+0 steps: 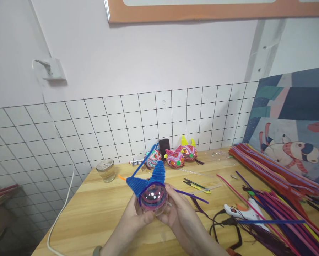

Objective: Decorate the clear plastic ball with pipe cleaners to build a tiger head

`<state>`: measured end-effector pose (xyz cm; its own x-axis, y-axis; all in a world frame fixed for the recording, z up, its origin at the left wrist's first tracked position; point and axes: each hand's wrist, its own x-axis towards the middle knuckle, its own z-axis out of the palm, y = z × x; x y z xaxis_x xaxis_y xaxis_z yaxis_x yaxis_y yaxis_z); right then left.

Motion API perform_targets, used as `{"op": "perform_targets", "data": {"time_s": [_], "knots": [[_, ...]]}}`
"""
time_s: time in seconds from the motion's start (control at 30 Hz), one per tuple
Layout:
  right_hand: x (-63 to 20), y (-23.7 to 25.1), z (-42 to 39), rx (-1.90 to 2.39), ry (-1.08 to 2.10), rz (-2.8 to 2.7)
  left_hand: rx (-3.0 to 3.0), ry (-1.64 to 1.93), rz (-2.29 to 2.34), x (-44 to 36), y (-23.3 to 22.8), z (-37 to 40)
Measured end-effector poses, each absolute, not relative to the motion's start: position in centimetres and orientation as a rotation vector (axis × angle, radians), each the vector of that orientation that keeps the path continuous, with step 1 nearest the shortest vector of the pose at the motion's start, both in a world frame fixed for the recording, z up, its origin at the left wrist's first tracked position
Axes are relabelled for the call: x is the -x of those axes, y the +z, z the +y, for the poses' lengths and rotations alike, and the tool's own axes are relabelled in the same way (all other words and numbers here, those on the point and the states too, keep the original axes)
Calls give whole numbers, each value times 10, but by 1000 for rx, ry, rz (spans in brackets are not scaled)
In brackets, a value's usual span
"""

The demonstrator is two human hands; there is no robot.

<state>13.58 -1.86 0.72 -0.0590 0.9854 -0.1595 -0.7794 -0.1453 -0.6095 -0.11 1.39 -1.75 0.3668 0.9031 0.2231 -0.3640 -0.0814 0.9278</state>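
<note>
Left hand (138, 214) faces right hand (179, 207); both cup ball (154, 196).

Legibility check, head view. I can read no text, label, brand, number or sign anywhere on my feed. Candidate surfaces, as I log them:
- jar lid (105, 164), left of centre: faint pattern, too small to resolve.
- pen-like stick (137, 162) by the wall, mid-frame: dark and coloured marks, unreadable from here.
- white glue gun (233, 210), lower right: any print too small to tell.
- orange-bordered board (196, 13), top: cut by the frame edge; I get no characters.
- illustrated panel (303, 101), right: I see picture print only.
</note>
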Motion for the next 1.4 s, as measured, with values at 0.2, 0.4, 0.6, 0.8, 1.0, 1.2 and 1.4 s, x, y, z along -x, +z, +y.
{"op": "perform_targets", "data": {"time_s": [0.2, 0.4, 0.6, 0.8, 1.0, 1.2, 1.4], "knots": [[-136, 10, -20, 638, 1616, -423, -1233, 1152, 571, 2, -19, 15], [-136, 9, -19, 627, 1619, -428, -1222, 1148, 586, 2, -19, 13], [-136, 6, -18, 630, 1609, -432, -1222, 1151, 591, 1, -17, 13], [-136, 6, -18, 630, 1618, -422, -1233, 1145, 583, 1, -15, 12], [-135, 6, -16, 638, 1611, -419, -1226, 1174, 592, 0, -17, 12], [-134, 6, -16, 647, 1607, -423, -1217, 1165, 583, 0, -16, 12], [-135, 8, -15, 691, 1610, -407, -1236, 1145, 570, 2, -18, 14]]}}
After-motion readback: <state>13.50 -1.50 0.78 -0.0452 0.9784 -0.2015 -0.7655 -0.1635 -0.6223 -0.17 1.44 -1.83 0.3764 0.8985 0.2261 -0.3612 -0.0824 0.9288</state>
